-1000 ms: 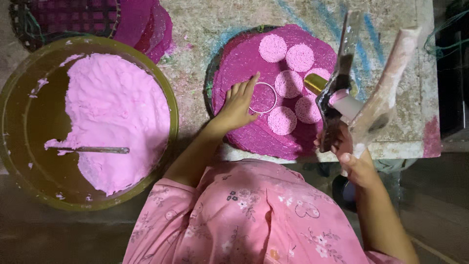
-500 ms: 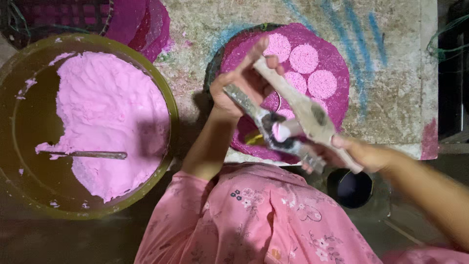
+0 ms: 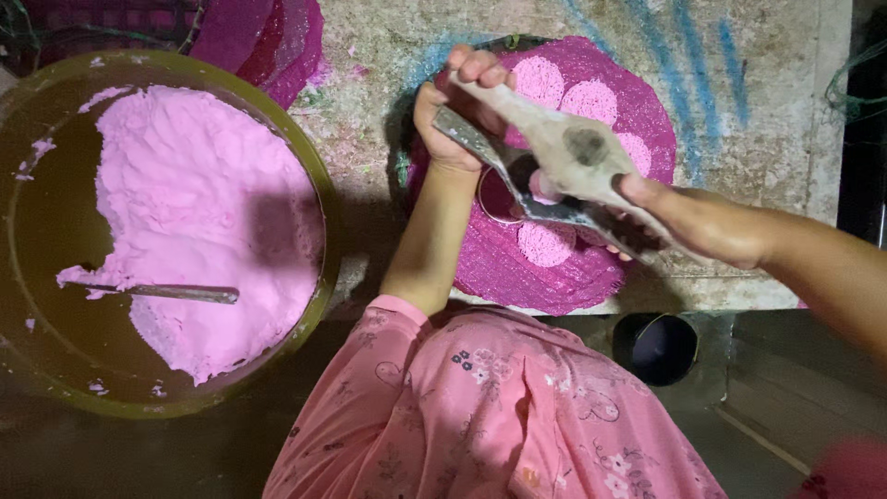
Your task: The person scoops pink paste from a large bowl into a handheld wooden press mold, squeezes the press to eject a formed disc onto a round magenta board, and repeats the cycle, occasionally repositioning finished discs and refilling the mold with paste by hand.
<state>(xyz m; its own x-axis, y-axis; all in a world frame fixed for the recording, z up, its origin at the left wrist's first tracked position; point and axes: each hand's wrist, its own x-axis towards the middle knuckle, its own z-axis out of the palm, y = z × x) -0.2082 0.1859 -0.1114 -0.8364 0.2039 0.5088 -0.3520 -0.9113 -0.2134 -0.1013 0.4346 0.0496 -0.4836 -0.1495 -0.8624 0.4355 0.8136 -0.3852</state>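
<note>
Head view: hinged press (image 3: pixel 564 157) held between both hands over round pink mat (image 3: pixel 647 102), long axis running from about 10 o'clock down to 4 o'clock. Left hand (image 3: pixel 457 111) at the 10 o'clock end, fingers curled shut around the tips of both handles, wooden upper one and metal lower one. Right hand (image 3: pixel 702 222) at the 4 o'clock end, closed on the head of the press, fingers wrapped under it; exact grip partly hidden. Pink dough lump (image 3: pixel 545 189) seen between the two plates, just below the wooden plate's dark spot. Metal ring (image 3: pixel 499 194) lying on the mat directly under the press, at 5 o'clock from left hand, touching or nearly touching the lower handle; cannot tell which. Pressed pink discs (image 3: pixel 591 97) on the mat at 12 to 2 o'clock of the press, one more disc at 6 o'clock. Left hand nearer to the ring than right. Big bowl of pink dough (image 3: pixel 194 212) well apart at 9 o'clock, spoon (image 3: pixel 176 293) resting in it. Small dark cup (image 3: pixel 658 346) below table (image 3: pixel 767 111) edge at 6 o'clock.
</note>
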